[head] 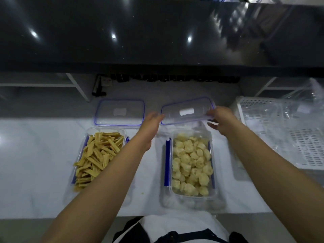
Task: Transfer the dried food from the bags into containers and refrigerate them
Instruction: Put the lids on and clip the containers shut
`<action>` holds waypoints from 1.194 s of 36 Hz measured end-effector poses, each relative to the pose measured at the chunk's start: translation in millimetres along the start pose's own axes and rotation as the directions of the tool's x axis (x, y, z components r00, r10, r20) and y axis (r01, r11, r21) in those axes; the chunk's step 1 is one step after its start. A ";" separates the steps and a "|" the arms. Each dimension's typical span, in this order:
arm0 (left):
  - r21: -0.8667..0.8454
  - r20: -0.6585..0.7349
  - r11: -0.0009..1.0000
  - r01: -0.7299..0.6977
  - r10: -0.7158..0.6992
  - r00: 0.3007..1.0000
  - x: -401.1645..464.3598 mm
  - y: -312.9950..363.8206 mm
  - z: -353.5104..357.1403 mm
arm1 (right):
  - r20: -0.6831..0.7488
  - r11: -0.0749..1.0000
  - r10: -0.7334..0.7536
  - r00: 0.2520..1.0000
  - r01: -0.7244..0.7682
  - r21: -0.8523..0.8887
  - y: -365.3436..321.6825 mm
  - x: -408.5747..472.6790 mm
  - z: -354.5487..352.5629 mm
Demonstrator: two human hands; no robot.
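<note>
Two clear containers with blue clips stand open on the white counter. The left container [87, 132] holds yellow dried strips [98, 153]. Pale puffed pieces [191, 163] fill the right container [214, 190]. A clear lid with a blue seal [187, 110] is lifted and tilted above the counter behind the right container. My left hand [151, 121] touches its left end and my right hand [220, 118] grips its right end. A second lid [120, 112] lies flat behind the left container.
A white perforated basket [273, 130] stands at the right with crumpled clear plastic bags [298, 106] in it. A dark raised ledge [157, 41] runs along the back. A small black object [99, 86] lies under that ledge. Crumbs dot the counter [35, 163] between the containers.
</note>
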State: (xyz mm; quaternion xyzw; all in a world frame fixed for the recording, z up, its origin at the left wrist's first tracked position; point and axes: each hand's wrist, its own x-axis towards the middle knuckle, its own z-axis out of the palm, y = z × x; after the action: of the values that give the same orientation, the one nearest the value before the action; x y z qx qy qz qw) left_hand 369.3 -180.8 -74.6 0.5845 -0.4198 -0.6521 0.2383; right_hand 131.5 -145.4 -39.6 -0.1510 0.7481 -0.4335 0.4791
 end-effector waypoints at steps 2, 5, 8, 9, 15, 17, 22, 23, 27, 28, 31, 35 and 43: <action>0.032 0.005 0.999 -0.042 0.042 0.999 -5.1 -4.6 0.1 | 0.049 0.996 -0.080 0.996 0.078 0.049 0.6 -15.3 -10.7; -0.127 0.045 0.989 -0.072 0.079 0.996 -13.3 -6.3 2.2 | 0.090 0.967 -0.241 0.966 0.231 0.103 3.9 -52.4 -25.6; -0.323 0.143 0.946 -0.034 0.084 0.986 -23.6 2.7 4.1 | 0.074 0.905 -0.425 0.902 0.422 0.050 14.0 -97.3 -35.6; -0.361 0.178 0.933 -0.018 0.088 0.980 -23.8 4.7 4.9 | 0.080 0.879 -0.476 0.876 0.475 0.039 18.7 -112.6 -38.0; -0.258 0.281 0.960 -0.104 0.178 0.943 -27.6 19.3 21.9 | 0.174 0.754 -0.630 0.757 0.649 -0.098 67.1 -163.7 -54.6; -0.198 0.289 0.971 -0.133 0.187 0.939 -30.8 22.2 31.0 | 0.165 0.702 -0.671 0.723 0.691 -0.174 87.9 -170.5 -59.1; 0.016 0.366 0.981 -0.191 0.172 0.915 -31.2 18.5 47.7 | 0.235 0.578 -0.703 0.672 0.731 -0.361 128.3 -180.3 -60.8; 0.044 0.368 0.977 -0.208 0.178 0.913 -30.5 17.7 49.6 | 0.264 0.550 -0.703 0.660 0.741 -0.385 135.4 -179.9 -59.0; 0.202 0.305 0.930 -0.305 0.236 0.922 -28.2 9.0 48.7 | 0.352 0.491 -0.676 0.647 0.752 -0.439 166.9 -172.2 -49.8; 0.238 0.288 0.917 -0.320 0.248 0.925 -26.1 4.1 46.3 | 0.377 0.471 -0.658 0.652 0.747 -0.469 174.3 -169.9 -48.0; 0.312 0.257 0.895 -0.319 0.244 0.935 -21.7 -13.0 37.9 | 0.439 0.435 -0.609 0.660 0.741 -0.511 188.3 -166.5 -47.2; 0.295 0.302 0.913 -0.283 0.192 0.934 -26.3 -28.0 30.5 | 0.452 0.509 -0.541 0.709 0.704 -0.495 185.6 -170.2 -51.1; 0.317 0.283 0.903 -0.289 0.200 0.938 -26.3 -28.1 20.0 | 0.290 0.623 -0.561 0.775 0.626 -0.469 163.8 -176.2 -47.3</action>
State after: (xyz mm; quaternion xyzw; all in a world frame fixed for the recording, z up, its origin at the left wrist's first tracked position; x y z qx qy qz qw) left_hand 360.4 -139.3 -83.7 0.4754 -0.6267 -0.5973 0.1563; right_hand 209.8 86.2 -58.5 -0.5428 0.7172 -0.3284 0.2884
